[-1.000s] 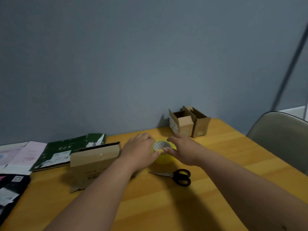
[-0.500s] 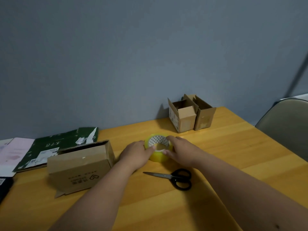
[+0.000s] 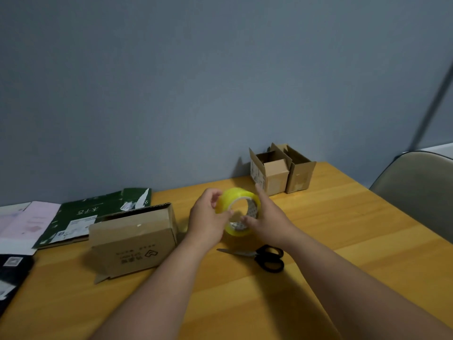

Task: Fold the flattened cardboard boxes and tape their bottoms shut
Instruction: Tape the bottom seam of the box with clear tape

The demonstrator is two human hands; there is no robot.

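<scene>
You're gripping the tape roll (image 3: 239, 212) off the table with both left hand (image 3: 208, 218) and right hand (image 3: 267, 217). Two small boxes (image 3: 282, 170) look done; brown box (image 3: 133, 239) beside you is awaiting tape, flat packs (image 3: 98, 214) unfolded.

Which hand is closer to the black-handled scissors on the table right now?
Right. The right hand holds the yellow tape roll just above the black-handled scissors; the left hand grips the roll farther left.

Three folded boxes (image 3: 133, 241) (image 3: 269, 175) (image 3: 300, 173); one tape roll (image 3: 239, 211); one scissors (image 3: 264, 257).
</scene>
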